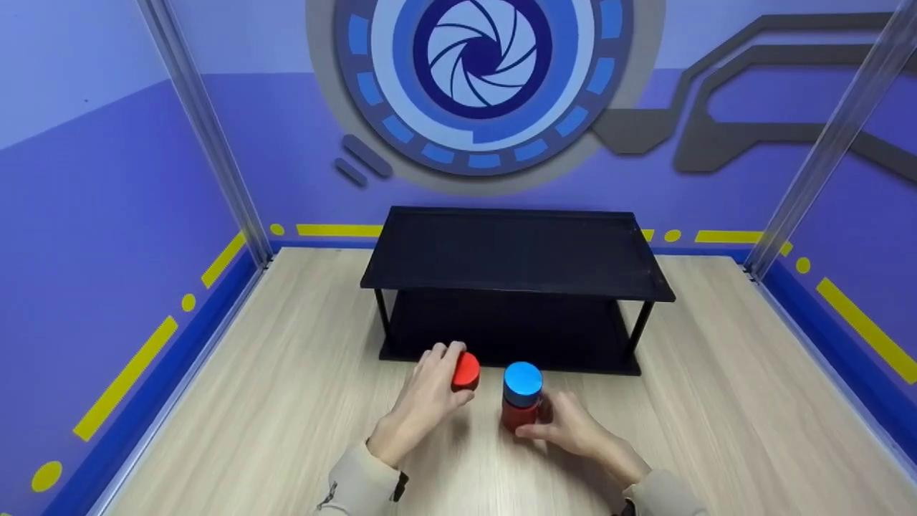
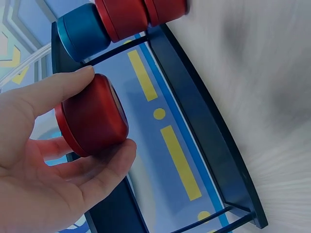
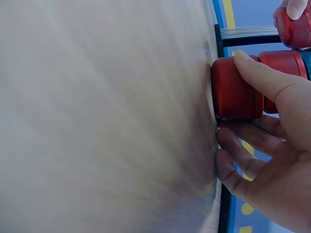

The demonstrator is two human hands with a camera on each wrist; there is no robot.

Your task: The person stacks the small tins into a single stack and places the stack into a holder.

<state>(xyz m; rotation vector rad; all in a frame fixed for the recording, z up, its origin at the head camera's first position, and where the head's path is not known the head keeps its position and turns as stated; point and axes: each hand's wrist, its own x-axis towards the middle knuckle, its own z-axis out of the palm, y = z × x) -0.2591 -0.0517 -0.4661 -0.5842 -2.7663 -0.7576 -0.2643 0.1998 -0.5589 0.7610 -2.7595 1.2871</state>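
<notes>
Red disc [image 1: 466, 370] pinched in left hand [image 1: 424, 403]; right hand [image 1: 573, 428] grips stack [image 1: 521, 403] base. Careless placing at 12 o'clock could topple it.

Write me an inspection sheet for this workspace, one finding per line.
Surface: light wood-grain table.
Job's things: red disc, lifted off the table; stack of two red discs capped by a blue one, standing on the table.
Clutter: black two-tier shelf behind the discs.
Hands: left hand pinches the red disc; right hand grips the stack's base.
Cables: nothing seen.
Surroundings: purple walls with blue and yellow markings, clear corner posts.
</notes>
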